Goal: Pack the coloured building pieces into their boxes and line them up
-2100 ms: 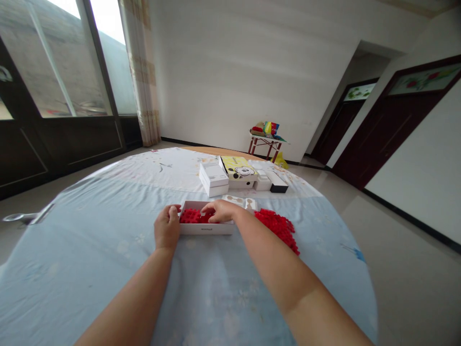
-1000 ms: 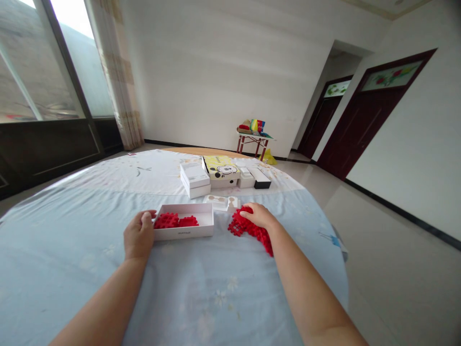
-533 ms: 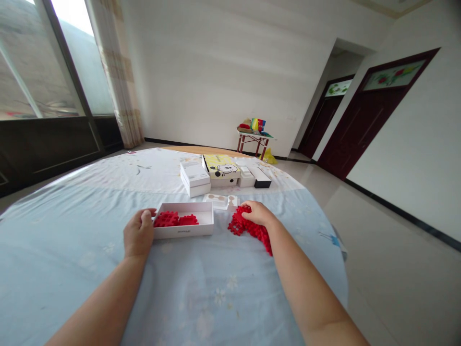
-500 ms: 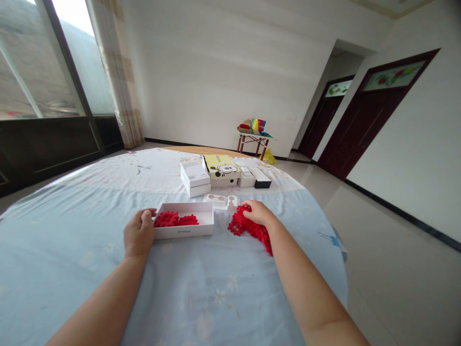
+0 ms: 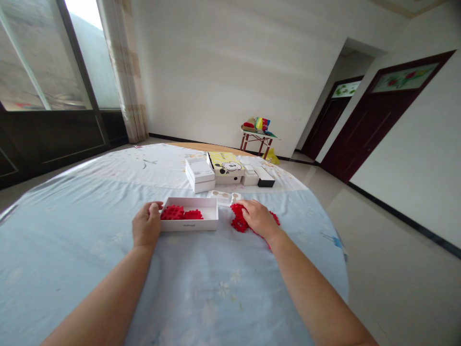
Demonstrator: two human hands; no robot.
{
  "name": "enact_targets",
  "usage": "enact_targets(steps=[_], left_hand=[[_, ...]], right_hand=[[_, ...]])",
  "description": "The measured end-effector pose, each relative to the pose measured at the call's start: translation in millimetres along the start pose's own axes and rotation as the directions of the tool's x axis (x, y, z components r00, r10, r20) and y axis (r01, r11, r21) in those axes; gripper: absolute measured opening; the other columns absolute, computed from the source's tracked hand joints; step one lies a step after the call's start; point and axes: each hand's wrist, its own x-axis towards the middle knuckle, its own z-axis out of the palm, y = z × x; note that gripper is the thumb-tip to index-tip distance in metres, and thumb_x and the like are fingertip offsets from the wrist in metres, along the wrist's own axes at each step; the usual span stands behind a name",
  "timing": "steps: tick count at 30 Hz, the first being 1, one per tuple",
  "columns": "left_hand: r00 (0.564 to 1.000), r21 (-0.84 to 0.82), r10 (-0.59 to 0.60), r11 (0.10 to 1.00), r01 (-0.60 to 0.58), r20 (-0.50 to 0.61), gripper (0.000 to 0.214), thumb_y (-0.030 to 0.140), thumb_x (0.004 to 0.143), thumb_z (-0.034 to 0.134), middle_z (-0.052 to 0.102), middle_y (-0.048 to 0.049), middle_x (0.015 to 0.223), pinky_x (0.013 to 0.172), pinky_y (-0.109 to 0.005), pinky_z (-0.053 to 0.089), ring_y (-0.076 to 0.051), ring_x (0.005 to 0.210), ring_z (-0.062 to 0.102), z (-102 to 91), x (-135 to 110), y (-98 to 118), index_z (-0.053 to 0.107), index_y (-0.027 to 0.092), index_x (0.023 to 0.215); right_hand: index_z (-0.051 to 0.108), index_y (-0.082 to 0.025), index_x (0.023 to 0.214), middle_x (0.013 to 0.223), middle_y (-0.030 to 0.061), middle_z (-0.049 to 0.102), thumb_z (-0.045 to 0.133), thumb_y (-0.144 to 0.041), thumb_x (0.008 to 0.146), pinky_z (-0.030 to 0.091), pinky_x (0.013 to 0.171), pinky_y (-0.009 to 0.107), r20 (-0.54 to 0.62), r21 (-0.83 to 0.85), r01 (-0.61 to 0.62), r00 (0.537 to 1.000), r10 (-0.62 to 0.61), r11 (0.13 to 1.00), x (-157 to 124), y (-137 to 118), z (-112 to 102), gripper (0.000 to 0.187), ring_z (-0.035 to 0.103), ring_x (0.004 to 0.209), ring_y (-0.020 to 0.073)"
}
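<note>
An uncovered white box [image 5: 194, 225] rests on the cloth, with red plastic lattice pieces [image 5: 173, 212] in its left and middle part. My left hand [image 5: 147, 224] grips the box by its left end, thumb and fingers closed on the wall. To the right of the box lies a pile of red interlocking pieces [image 5: 238, 223]. Over this pile is my right hand [image 5: 258, 218], its fingers curled down onto a red piece. The palm hides part of the pile, and I cannot see exactly how many pieces the fingers hold.
Behind the white box lies a white molded tray [image 5: 220, 196]. Farther back stand stacked white boxes [image 5: 200, 175], a yellow cartoon box [image 5: 225, 166] and a white-and-black box [image 5: 265, 179]. A small side table [image 5: 258, 134] with colorful items is by the wall.
My right hand has come down further over the red pile, its fingers closing on a piece. The left hand stays on the box. The whole view has shifted slightly.
</note>
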Motion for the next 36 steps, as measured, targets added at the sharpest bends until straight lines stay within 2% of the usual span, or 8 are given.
enact_targets(steps=[5, 10, 13, 17, 24, 28, 33, 36], left_hand=[[1.000, 0.014, -0.003, 1.000, 0.003, -0.003, 0.033, 0.033, 0.079, 0.035, 0.066, -0.0014, 0.079, 0.063, -0.026, 0.042, -0.016, 0.070, 0.057, 0.1, -0.2, -0.3, 0.065, 0.020, 0.083], [1.000, 0.004, -0.004, 1.000, 0.004, 0.003, 0.032, 0.033, 0.079, 0.035, 0.066, -0.0013, 0.080, 0.064, -0.027, 0.042, -0.017, 0.071, 0.057, 1.0, 0.3, -1.4, 0.065, 0.020, 0.083], [1.000, 0.002, -0.012, 1.000, 0.012, 0.002, 0.032, 0.033, 0.079, 0.035, 0.066, -0.0013, 0.080, 0.063, -0.027, 0.042, -0.017, 0.071, 0.057, 1.4, 0.5, -1.9, 0.065, 0.021, 0.084], [1.000, 0.004, -0.011, 1.000, 0.011, 0.001, 0.033, 0.033, 0.079, 0.035, 0.066, -0.0016, 0.080, 0.063, -0.027, 0.042, -0.017, 0.071, 0.057, 1.2, 0.4, -2.2, 0.065, 0.021, 0.085], [1.000, 0.014, -0.001, 1.000, 0.001, -0.003, 0.033, 0.033, 0.079, 0.035, 0.066, -0.0017, 0.079, 0.064, -0.027, 0.042, -0.017, 0.071, 0.058, 1.1, 0.2, -1.4, 0.065, 0.020, 0.085], [1.000, 0.014, 0.001, 1.000, -0.001, -0.002, 0.033, 0.033, 0.079, 0.035, 0.066, -0.0015, 0.080, 0.063, -0.027, 0.042, -0.016, 0.070, 0.057, 0.3, -0.1, -0.8, 0.065, 0.020, 0.085], [1.000, 0.018, -0.005, 1.000, 0.005, -0.006, 0.033, 0.033, 0.079, 0.035, 0.066, -0.0011, 0.080, 0.062, -0.026, 0.042, -0.016, 0.070, 0.058, 0.4, -0.8, -0.2, 0.065, 0.020, 0.085], [1.000, 0.016, -0.007, 1.000, 0.007, -0.006, 0.033, 0.033, 0.080, 0.036, 0.066, -0.0010, 0.080, 0.062, -0.026, 0.041, -0.015, 0.070, 0.058, 1.2, -1.1, -0.5, 0.066, 0.020, 0.085]], right_hand=[[0.059, -0.020, 0.114, 0.110, 0.0067, 0.064, 0.047, -0.010, 0.082, 0.039, 0.096, 0.034, 0.138, 0.035, 0.163, 0.976, -0.167, 0.986, -21.4, -23.2, 5.9, 0.036, 0.054, 0.105, 0.0189], [0.059, -0.021, 0.116, 0.117, 0.0067, 0.062, 0.062, -0.029, 0.076, 0.039, 0.097, 0.034, 0.263, 0.213, 0.195, 0.932, -0.248, 0.957, -28.9, -25.8, -3.0, 0.040, 0.054, 0.109, 0.0206], [0.060, -0.019, 0.114, 0.113, 0.0071, 0.063, 0.058, -0.028, 0.078, 0.039, 0.096, 0.033, 0.171, 0.239, 0.117, 0.972, -0.160, 0.964, -27.5, -19.8, -8.6, 0.037, 0.055, 0.107, 0.0198], [0.062, -0.021, 0.109, 0.109, 0.0051, 0.065, 0.045, -0.009, 0.079, 0.039, 0.095, 0.032, 0.087, 0.200, 0.045, 0.994, -0.063, 0.979, -25.1, -8.2, -3.0, 0.037, 0.057, 0.104, 0.0169], [0.054, -0.023, 0.122, 0.127, 0.0079, 0.054, 0.060, -0.029, 0.074, 0.023, 0.105, 0.046, 0.232, 0.109, 0.102, 0.965, -0.125, 0.989, -23.3, -9.5, 21.6, 0.049, 0.035, 0.126, 0.0270], [0.055, -0.024, 0.121, 0.119, 0.0072, 0.058, 0.064, -0.033, 0.073, 0.021, 0.104, 0.044, 0.253, 0.086, 0.111, 0.959, -0.130, 0.990, -20.4, -14.2, 22.4, 0.049, 0.041, 0.119, 0.0253], [0.051, -0.021, 0.124, 0.112, 0.0091, 0.056, 0.063, -0.040, 0.073, 0.030, 0.096, 0.039, 0.032, -0.027, -0.086, 0.996, 0.087, 0.996, -18.3, -6.1, 13.7, 0.056, 0.045, 0.109, 0.0248], [0.051, -0.020, 0.123, 0.107, 0.0098, 0.056, 0.062, -0.045, 0.072, 0.031, 0.093, 0.039, 0.028, -0.077, -0.179, 0.983, 0.181, 0.981, -19.6, -1.9, 13.9, 0.058, 0.046, 0.106, 0.0254]])
